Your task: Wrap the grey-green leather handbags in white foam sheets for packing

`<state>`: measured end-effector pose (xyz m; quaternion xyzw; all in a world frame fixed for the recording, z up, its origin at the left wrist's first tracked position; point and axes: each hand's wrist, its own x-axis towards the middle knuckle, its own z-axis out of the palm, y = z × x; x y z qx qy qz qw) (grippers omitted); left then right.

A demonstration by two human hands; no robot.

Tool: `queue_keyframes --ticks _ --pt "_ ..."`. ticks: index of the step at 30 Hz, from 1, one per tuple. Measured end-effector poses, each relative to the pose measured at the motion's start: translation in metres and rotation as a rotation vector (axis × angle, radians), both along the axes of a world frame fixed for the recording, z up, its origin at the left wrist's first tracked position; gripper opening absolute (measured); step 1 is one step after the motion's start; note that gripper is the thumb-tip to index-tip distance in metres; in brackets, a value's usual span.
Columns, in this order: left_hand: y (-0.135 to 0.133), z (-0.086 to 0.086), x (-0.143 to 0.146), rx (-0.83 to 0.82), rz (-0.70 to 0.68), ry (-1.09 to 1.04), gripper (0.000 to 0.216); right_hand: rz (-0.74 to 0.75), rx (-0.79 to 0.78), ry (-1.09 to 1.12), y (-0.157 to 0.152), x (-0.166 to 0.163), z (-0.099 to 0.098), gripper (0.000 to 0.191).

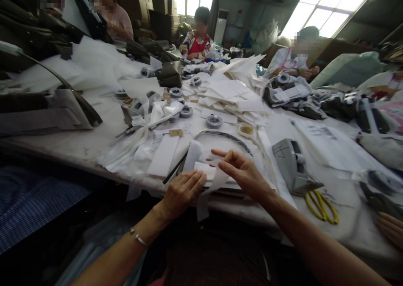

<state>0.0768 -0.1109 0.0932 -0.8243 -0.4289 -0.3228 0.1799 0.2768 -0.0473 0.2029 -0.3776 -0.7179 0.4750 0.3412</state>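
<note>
My left hand (185, 189) lies with its fingers stretched out and close together on the near edge of a white-wrapped piece (204, 167) at the table edge. Just right of it, my right hand (241, 168) has its index finger pointing left. The thumb and curled fingers of that hand are at the upper end of a thin white paper strip (210, 193), which hangs down over the table edge between my hands. Behind the hands lies a dark looped strap (226, 134). A white sheet (192, 155) curls up beside the left hand.
Right of my hands stand a grey tape dispenser (289, 164) and yellow-handled scissors (321, 206). Rolled grey coils (214, 120), a small tray (246, 129) and stacked white sheets (229, 89) lie beyond. Several people sit around the table; a co-worker's hand (390, 227) shows at far right.
</note>
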Motion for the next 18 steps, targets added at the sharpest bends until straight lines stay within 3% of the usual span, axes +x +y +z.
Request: queue_keyframes --ticks 3,5,7,12,15,18 --pt "0.0 -0.004 -0.001 0.006 -0.023 -0.033 0.033 -0.09 0.373 -0.196 0.025 -0.013 -0.018 0.02" --pt "0.0 -0.005 -0.001 -0.002 -0.034 -0.062 0.034 -0.093 0.511 -0.366 0.037 -0.019 -0.031 0.012" --pt "0.001 -0.006 -0.001 -0.004 -0.037 -0.093 0.035 -0.09 0.529 -0.483 0.045 -0.024 -0.041 0.009" --pt "0.002 -0.005 -0.003 -0.015 -0.042 -0.092 0.04 -0.108 0.436 -0.495 0.06 -0.04 -0.054 0.013" --pt "0.002 -0.005 -0.003 -0.038 -0.046 -0.075 0.036 -0.075 0.366 -0.694 0.075 -0.046 -0.057 0.009" --pt "0.001 -0.005 -0.003 -0.035 -0.048 -0.089 0.034 -0.162 0.455 -0.856 0.098 -0.042 -0.052 0.031"
